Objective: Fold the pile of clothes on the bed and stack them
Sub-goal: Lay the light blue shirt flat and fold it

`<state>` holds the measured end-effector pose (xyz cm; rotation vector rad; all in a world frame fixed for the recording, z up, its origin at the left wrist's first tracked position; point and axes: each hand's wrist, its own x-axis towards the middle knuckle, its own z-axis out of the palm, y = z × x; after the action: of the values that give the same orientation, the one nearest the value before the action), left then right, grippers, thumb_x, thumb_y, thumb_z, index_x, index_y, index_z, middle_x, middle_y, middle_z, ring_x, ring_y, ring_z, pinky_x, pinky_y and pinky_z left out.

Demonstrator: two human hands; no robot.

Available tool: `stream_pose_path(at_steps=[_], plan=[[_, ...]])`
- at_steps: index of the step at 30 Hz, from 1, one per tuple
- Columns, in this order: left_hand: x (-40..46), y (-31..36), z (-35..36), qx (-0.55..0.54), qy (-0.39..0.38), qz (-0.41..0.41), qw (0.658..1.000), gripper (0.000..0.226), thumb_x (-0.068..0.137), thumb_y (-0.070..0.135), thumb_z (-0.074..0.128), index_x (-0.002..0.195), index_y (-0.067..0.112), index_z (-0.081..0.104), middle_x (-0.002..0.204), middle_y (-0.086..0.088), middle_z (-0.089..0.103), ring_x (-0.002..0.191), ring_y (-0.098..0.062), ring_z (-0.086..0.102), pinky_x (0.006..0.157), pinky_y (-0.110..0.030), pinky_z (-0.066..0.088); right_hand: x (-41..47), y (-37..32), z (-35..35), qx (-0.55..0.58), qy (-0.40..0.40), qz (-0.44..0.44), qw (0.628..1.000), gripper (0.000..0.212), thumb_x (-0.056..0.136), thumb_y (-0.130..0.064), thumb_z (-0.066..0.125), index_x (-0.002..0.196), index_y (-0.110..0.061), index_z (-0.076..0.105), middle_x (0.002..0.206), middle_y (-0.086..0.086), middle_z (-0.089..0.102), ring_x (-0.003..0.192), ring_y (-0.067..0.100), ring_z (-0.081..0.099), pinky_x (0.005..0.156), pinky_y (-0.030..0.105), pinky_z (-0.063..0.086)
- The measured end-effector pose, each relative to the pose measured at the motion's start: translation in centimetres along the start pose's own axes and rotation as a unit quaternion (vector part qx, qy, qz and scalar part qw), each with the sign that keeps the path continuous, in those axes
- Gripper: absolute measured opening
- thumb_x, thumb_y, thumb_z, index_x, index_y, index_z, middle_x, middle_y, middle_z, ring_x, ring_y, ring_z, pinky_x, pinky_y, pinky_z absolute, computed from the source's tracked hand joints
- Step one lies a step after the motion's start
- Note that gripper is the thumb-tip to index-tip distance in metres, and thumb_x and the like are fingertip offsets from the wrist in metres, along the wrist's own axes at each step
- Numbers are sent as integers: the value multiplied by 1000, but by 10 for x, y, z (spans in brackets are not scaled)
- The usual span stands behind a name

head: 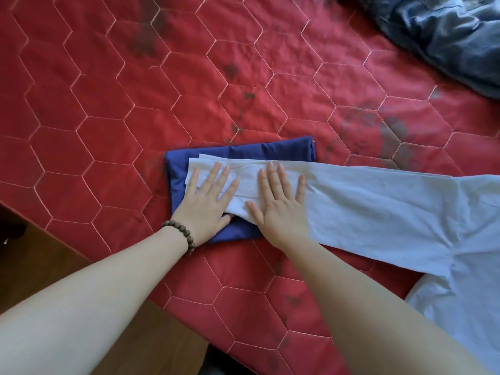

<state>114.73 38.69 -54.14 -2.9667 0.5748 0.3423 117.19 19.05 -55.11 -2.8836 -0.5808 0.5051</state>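
Head view, read from 9 o'clock across to 3 o'clock: the red quilted bed (108,109) runs to an edge at about 8 o'clock, with a wooden floor (40,263) beyond it. Near centre lies a folded blue garment (243,150), and the narrow end of a pale blue garment (378,201) rests on top of it. The left hand (208,204), a bead bracelet (181,236) at its wrist, lies flat with fingers straight and spread, pressing that end down; it grips nothing. The right hand (278,201) just beside it does the same. The pale cloth trails off toward 3 and 4 o'clock, unfolded. A dark rumpled garment (446,36) waits at 1 o'clock.

Risk, as I judge it: smoothing strokes could drag the slippery blue fold askew beneath, or the long trailing part could pull the pressed end off it. The bed edge lies close at 7 o'clock; open quilt toward 11 and 12 o'clock gives ample room.
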Motion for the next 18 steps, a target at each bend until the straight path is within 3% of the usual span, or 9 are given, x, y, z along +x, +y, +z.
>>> stream_pose_path(at_steps=[4, 7, 9, 12, 14, 16, 18], plan=[[2, -16, -3, 16, 29, 33, 999, 58, 82, 6, 26, 134, 5, 53, 142, -18, 50, 132, -34, 47, 102, -56, 42, -1, 1, -9, 15, -32, -1, 999, 89, 87, -73, 7, 155, -16, 5, 162, 3, -9, 148, 18, -13, 115, 57, -12], [6, -23, -10, 10, 65, 23, 998, 61, 78, -1, 24, 122, 5, 64, 133, -13, 59, 126, -28, 54, 100, -49, 43, -3, 2, -18, 17, -60, -18, 998, 106, 74, -86, 13, 154, -18, -2, 160, 7, -16, 147, 23, -19, 112, 61, -15], [12, -20, -22, -10, 95, -4, 995, 60, 75, 1, 24, 116, 5, 67, 128, -15, 62, 127, -33, 52, 101, -53, 41, -2, -1, -25, 9, -83, -22, 996, 107, 74, -87, 22, 154, -21, -4, 160, 11, -15, 147, 27, -20, 109, 66, -14], [23, -6, -51, -53, 129, -34, 990, 59, 75, 5, 25, 118, 7, 66, 129, -16, 61, 129, -37, 49, 103, -58, 39, 4, -15, -44, 69, -52, 19, 996, 90, 86, -64, 45, 154, -25, -1, 163, 6, 0, 149, 24, -1, 110, 69, -5], [35, 8, -71, -78, 145, -40, 986, 58, 77, 6, 28, 121, 10, 64, 132, -15, 59, 131, -34, 48, 105, -53, 38, 10, -23, -63, 138, 4, 40, 990, 79, 91, -36, 53, 155, -21, 7, 156, 3, 28, 142, 20, 27, 113, 62, 13], [48, 21, -88, -109, 155, -48, 981, 54, 78, 6, 30, 121, 9, 63, 134, -16, 57, 131, -34, 47, 105, -51, 38, 13, -20, -85, 179, 36, 59, 981, 71, 91, -12, 50, 153, -18, 17, 117, 4, 62, 108, 22, 57, 97, 45, 40], [61, 35, -105, -133, 160, -44, 977, 54, 78, 6, 32, 122, 6, 63, 133, -18, 57, 129, -36, 49, 103, -52, 41, 8, -4, -106, 154, 49, 75, 984, 61, 91, -5, 45, 148, -20, 30, 93, 2, 63, 81, 25, 61, 72, 40, 48]])
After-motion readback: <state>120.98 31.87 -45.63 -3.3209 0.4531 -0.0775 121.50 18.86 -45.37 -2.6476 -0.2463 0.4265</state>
